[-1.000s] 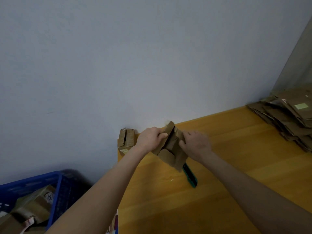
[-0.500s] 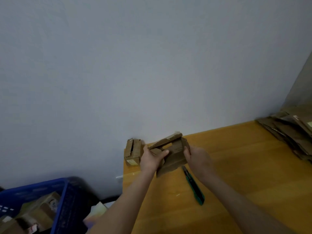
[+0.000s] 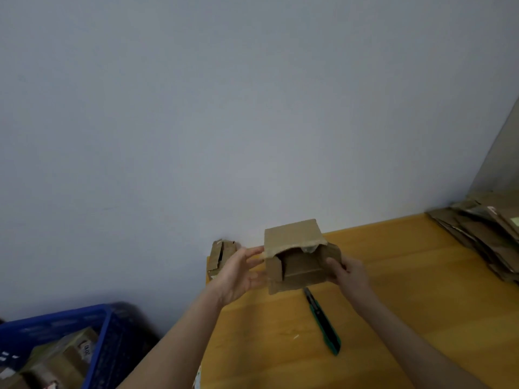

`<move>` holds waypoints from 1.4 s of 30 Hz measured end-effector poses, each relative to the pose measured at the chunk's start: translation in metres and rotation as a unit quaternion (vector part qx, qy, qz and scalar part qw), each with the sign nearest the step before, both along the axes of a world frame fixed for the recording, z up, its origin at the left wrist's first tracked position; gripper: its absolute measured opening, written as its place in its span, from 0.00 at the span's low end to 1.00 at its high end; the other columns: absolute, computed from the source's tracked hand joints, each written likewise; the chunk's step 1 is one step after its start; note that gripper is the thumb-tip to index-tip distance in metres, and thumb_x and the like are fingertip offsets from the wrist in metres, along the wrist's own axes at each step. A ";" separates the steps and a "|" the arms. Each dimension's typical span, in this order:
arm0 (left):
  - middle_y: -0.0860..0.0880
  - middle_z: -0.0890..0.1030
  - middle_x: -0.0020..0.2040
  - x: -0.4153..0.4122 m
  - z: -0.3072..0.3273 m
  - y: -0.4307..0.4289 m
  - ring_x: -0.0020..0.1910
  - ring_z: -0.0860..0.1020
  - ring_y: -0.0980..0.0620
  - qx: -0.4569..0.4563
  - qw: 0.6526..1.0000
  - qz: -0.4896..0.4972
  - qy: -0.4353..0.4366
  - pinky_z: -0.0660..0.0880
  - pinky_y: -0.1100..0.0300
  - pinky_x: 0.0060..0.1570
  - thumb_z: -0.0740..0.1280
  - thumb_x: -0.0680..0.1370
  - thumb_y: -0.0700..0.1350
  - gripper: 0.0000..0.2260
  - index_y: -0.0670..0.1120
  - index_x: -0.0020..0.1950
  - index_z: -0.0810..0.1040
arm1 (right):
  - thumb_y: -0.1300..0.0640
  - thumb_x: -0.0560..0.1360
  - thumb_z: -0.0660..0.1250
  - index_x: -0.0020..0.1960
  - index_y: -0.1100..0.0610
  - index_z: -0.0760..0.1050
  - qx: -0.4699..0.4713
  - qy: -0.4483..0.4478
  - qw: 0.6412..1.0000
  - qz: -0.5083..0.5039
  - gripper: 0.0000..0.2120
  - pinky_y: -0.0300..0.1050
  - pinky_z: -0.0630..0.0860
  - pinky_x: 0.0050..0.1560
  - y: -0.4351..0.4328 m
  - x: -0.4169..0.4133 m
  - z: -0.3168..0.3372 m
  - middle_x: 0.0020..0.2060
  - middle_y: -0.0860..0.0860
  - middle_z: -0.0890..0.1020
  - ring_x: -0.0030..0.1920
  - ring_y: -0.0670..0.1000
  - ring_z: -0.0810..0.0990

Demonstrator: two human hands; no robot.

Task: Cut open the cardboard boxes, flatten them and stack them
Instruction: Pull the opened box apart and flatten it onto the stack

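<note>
Pale grey-blue wall ahead, yellow wooden table (image 3: 398, 282) below it. I've got the cardboard box (image 3: 293, 235) up just above the table's back edge, open side facing me, top flap lifted. My right hand (image 3: 349, 273) grips its right wall, fingers and thumb curled round the cardboard. My left hand (image 3: 238, 273) is spread, fingers straight, tips against the box's left edge. The green utility knife (image 3: 323, 322) lies on the table just under the box. A small opened box (image 3: 222, 254) sits at the table's left corner. A stack of flattened cardboard (image 3: 483, 237) is far right. A blue crate (image 3: 56, 322) of boxes sits lower left.
</note>
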State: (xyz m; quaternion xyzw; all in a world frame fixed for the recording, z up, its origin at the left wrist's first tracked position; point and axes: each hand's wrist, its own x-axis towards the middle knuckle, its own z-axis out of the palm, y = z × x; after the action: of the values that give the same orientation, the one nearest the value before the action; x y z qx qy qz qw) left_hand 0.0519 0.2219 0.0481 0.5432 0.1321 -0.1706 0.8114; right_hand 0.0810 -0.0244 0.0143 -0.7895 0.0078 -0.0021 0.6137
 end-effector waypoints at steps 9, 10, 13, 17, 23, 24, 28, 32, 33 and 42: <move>0.43 0.81 0.59 0.003 0.003 -0.003 0.56 0.80 0.45 0.095 0.994 0.034 0.032 0.80 0.54 0.45 0.77 0.62 0.53 0.33 0.44 0.64 0.76 | 0.73 0.76 0.61 0.55 0.45 0.80 0.075 0.001 0.985 0.158 0.25 0.31 0.76 0.47 -0.009 -0.009 0.000 0.50 0.36 0.82 0.53 0.38 0.80; 0.44 0.81 0.58 0.003 0.004 -0.004 0.56 0.81 0.46 0.100 0.994 0.040 0.008 0.80 0.57 0.43 0.78 0.62 0.51 0.34 0.44 0.66 0.74 | 0.74 0.76 0.59 0.57 0.43 0.79 0.022 0.017 0.986 0.166 0.27 0.30 0.74 0.49 -0.013 -0.008 -0.002 0.53 0.35 0.81 0.55 0.38 0.78; 0.49 0.79 0.61 0.004 0.005 -0.006 0.56 0.80 0.49 0.208 0.975 0.026 -0.079 0.79 0.64 0.39 0.80 0.65 0.43 0.36 0.49 0.70 0.69 | 0.70 0.78 0.55 0.60 0.47 0.77 0.030 0.088 0.991 0.097 0.23 0.36 0.74 0.53 -0.021 -0.001 0.000 0.56 0.42 0.79 0.57 0.44 0.77; 0.54 0.74 0.65 0.003 0.001 -0.011 0.66 0.72 0.54 0.299 0.940 -0.024 -0.164 0.76 0.59 0.59 0.79 0.65 0.36 0.43 0.57 0.72 0.61 | 0.56 0.80 0.62 0.58 0.52 0.77 0.227 0.214 0.950 0.003 0.09 0.46 0.78 0.43 -0.015 0.011 0.019 0.52 0.52 0.81 0.49 0.55 0.81; 0.57 0.71 0.68 0.003 -0.009 -0.016 0.68 0.67 0.60 0.452 0.859 -0.044 -0.237 0.71 0.57 0.66 0.81 0.63 0.39 0.45 0.55 0.73 0.60 | 0.50 0.65 0.75 0.55 0.55 0.82 0.242 0.269 0.926 0.106 0.20 0.47 0.81 0.45 -0.020 0.012 0.024 0.50 0.55 0.85 0.48 0.56 0.83; 0.57 0.70 0.68 0.003 -0.009 -0.014 0.68 0.67 0.59 0.458 0.856 -0.041 -0.237 0.71 0.54 0.67 0.81 0.63 0.39 0.45 0.54 0.73 0.60 | 0.51 0.63 0.76 0.56 0.53 0.81 0.245 0.272 0.920 0.137 0.22 0.47 0.80 0.47 -0.023 0.012 0.024 0.52 0.54 0.84 0.50 0.55 0.83; 0.57 0.70 0.68 0.003 -0.008 -0.010 0.67 0.68 0.58 0.492 0.835 -0.034 -0.246 0.72 0.58 0.64 0.82 0.62 0.42 0.46 0.54 0.74 0.60 | 0.64 0.67 0.75 0.63 0.49 0.74 0.154 0.270 0.917 0.251 0.28 0.46 0.79 0.52 -0.024 0.013 0.034 0.57 0.52 0.82 0.57 0.53 0.81; 0.59 0.68 0.68 0.003 0.000 -0.020 0.64 0.68 0.61 0.548 0.782 -0.047 -0.293 0.70 0.65 0.59 0.81 0.63 0.44 0.45 0.56 0.73 0.59 | 0.57 0.67 0.77 0.58 0.51 0.75 0.022 0.225 0.955 0.194 0.22 0.45 0.80 0.51 -0.008 0.009 0.044 0.53 0.49 0.82 0.53 0.50 0.81; 0.58 0.68 0.68 0.003 0.003 -0.022 0.63 0.68 0.62 0.563 0.765 -0.046 -0.310 0.70 0.65 0.58 0.81 0.64 0.45 0.45 0.55 0.73 0.59 | 0.54 0.67 0.78 0.55 0.49 0.76 0.006 0.209 0.963 0.169 0.19 0.44 0.80 0.47 -0.003 0.009 0.046 0.51 0.48 0.82 0.51 0.48 0.81; 0.54 0.59 0.73 0.011 0.025 -0.024 0.67 0.65 0.56 0.573 0.750 -0.075 -0.322 0.72 0.56 0.63 0.80 0.65 0.48 0.50 0.59 0.76 0.52 | 0.53 0.72 0.69 0.42 0.56 0.77 -0.153 0.076 0.985 0.039 0.06 0.52 0.80 0.41 0.016 0.017 0.051 0.39 0.55 0.83 0.41 0.55 0.82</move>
State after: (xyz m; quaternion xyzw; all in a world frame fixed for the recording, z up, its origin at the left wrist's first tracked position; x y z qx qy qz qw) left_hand 0.0624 0.1981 0.0736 0.9370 -0.1052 0.0617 0.3274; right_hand 0.0985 -0.0089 0.0649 -0.8715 0.0229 0.0803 0.4832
